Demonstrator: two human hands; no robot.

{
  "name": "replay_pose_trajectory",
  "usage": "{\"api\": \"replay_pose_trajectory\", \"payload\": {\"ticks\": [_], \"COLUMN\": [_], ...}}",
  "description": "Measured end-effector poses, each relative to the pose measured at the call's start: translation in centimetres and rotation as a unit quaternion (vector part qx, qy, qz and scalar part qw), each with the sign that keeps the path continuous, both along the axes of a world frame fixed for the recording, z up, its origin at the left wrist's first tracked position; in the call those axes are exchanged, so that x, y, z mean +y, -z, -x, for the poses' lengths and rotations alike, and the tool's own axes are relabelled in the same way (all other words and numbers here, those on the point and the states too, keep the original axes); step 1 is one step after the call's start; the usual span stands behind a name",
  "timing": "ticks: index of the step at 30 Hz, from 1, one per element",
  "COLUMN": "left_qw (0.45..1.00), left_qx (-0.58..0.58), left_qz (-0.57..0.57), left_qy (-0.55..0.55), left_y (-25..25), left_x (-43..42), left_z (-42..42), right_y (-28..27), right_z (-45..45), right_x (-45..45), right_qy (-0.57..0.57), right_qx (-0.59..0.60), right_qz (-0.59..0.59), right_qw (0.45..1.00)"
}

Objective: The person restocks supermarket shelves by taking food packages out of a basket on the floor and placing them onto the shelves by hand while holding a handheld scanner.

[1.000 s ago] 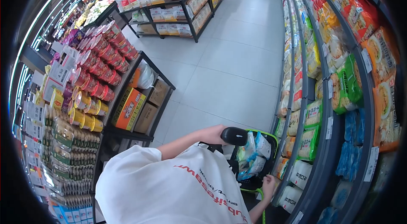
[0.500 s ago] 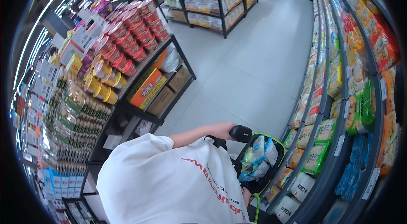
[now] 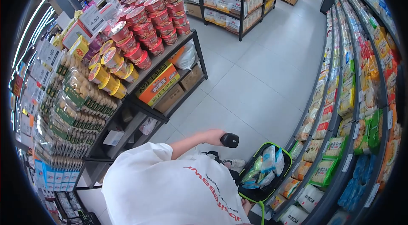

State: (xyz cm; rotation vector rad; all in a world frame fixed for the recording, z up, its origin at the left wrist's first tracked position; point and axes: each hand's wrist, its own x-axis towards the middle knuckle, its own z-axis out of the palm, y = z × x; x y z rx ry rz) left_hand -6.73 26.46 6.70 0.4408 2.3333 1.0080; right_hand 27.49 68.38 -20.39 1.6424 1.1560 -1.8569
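My left arm reaches forward from a white T-shirt sleeve. The left hand is slightly smeared, and a rounded black object with a small pale mark sits at its far end. The fingers look closed around it. My right hand is low beside my body, partly hidden by the shirt. Its curled fingers are at the near rim of a black shopping basket with a bright green edge and green handle. Several blue-and-white plastic packages lie inside the basket.
Along the right, curved shelves hold bagged noodles and other packets. At left, a dark display stand carries red cup noodles, yellow cups and clear egg-shaped packs. A pale tiled aisle runs between. Another rack stands ahead.
The view has shifted, with the shelves lying further right and the cup noodles appearing larger. My left hand and the black object are lower and further left; the basket shows more fully.
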Motion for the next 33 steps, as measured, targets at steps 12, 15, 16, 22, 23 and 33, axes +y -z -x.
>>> {"api": "replay_pose_trajectory", "payload": {"ticks": [12, 15, 16, 22, 23, 33], "left_qw": [0.991, 0.981, 0.977, 0.925, 0.911, 0.885], "left_qx": [-0.113, -0.147, -0.156, -0.276, -0.294, -0.252], "left_qz": [0.061, 0.095, 0.113, 0.067, 0.072, 0.128], "left_qy": [-0.042, -0.081, -0.094, -0.252, -0.281, -0.371], "left_y": [14.5, 17.7, 17.8, 20.6, 20.9, 17.2], "left_x": [-13.0, -15.7, -16.3, -18.0, -17.8, -11.2], "left_z": [-7.1, -10.3, -11.4, -17.2, -17.9, -17.3], "right_y": [-1.5, -0.9, -0.5, 2.1, 3.0, 2.7], "right_z": [0.6, 2.5, 3.2, 4.9, 4.7, 6.6], "right_x": [-7.0, -7.9, -8.0, -5.9, -4.7, 6.5], "right_qy": [0.028, 0.008, -0.002, -0.018, -0.018, -0.148], "right_qx": [0.005, 0.011, 0.012, 0.027, 0.031, 0.025], "right_qz": [-0.025, -0.013, -0.008, 0.021, 0.026, -0.055], "right_qw": [0.999, 1.0, 1.0, 0.999, 0.999, 0.987]}}
